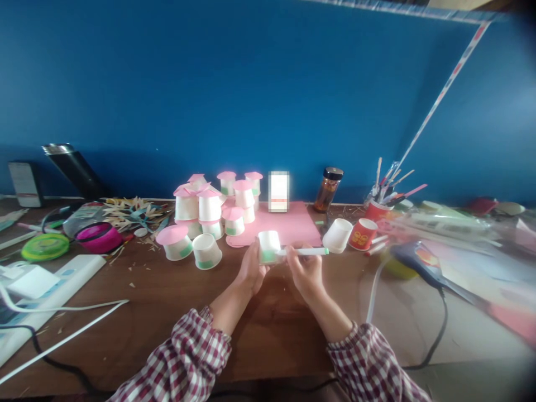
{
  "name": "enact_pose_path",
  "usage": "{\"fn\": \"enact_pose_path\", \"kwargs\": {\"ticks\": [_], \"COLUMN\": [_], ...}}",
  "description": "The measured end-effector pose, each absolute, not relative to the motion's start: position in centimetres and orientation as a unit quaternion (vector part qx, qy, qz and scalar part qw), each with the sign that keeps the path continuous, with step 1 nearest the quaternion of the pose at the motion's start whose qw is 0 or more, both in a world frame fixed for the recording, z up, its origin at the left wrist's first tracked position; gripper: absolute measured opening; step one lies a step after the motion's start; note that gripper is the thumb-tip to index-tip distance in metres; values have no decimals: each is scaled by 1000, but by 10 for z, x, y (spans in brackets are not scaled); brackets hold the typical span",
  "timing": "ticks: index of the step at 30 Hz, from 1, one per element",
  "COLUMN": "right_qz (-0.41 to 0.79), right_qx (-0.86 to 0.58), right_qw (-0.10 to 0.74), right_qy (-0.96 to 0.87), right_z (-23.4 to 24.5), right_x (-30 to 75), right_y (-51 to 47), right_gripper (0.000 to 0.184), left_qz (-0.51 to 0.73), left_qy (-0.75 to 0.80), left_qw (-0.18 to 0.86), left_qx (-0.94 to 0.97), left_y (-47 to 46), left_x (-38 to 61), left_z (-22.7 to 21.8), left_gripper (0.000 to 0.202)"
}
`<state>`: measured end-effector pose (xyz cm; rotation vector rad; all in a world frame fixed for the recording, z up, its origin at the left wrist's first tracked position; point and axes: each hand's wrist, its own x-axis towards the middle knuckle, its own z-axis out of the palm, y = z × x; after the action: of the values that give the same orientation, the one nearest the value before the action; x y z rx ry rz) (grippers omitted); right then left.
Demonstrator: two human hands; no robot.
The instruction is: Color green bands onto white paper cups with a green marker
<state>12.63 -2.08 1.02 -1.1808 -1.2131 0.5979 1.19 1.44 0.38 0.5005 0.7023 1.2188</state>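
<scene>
My left hand (253, 267) is closed round a white paper cup (268, 241) that has a green patch low on its side. In my right hand (306, 271) is a white marker pen (307, 252) with a green end pointing right; its other end meets the right side of the cup. Behind the cup lies a sheet of pink paper (293, 220). To the left stand several white cups with pink paper tops (234, 220), some stacked. Nearer me is an upturned cup (207, 251) with a green patch and no pink top.
On the right are a plain white cup (337, 235), a red cup (363, 234), a brown bottle (329, 190), a red cup of tools (379, 206) and a glue gun (416, 261) with its cord. A power strip (71, 287) with cables, a magenta case (98, 238) and wood sticks (134, 215) lie left.
</scene>
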Motion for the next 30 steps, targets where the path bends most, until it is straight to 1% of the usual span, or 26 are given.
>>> {"fn": "enact_pose_path", "kwargs": {"ticks": [3, 17, 22, 30], "right_qz": [261, 252, 252, 257], "right_qx": [-511, -517, -512, -510], "right_qw": [632, 619, 633, 625], "right_qy": [-520, -536, -523, -532], "right_z": [9, 7, 7, 9], "right_x": [126, 127, 127, 127], "right_y": [-21, -19, -19, -21], "right_gripper": [17, 19, 18, 17], "left_qz": [554, 558, 556, 556], "left_qy": [317, 311, 319, 322], "left_qw": [735, 730, 728, 721], "left_qx": [232, 241, 244, 259], "left_y": [14, 16, 15, 17], "left_x": [12, 12, 12, 12], "left_z": [3, -2, 0, -2], "left_gripper": [31, 32, 34, 37]}}
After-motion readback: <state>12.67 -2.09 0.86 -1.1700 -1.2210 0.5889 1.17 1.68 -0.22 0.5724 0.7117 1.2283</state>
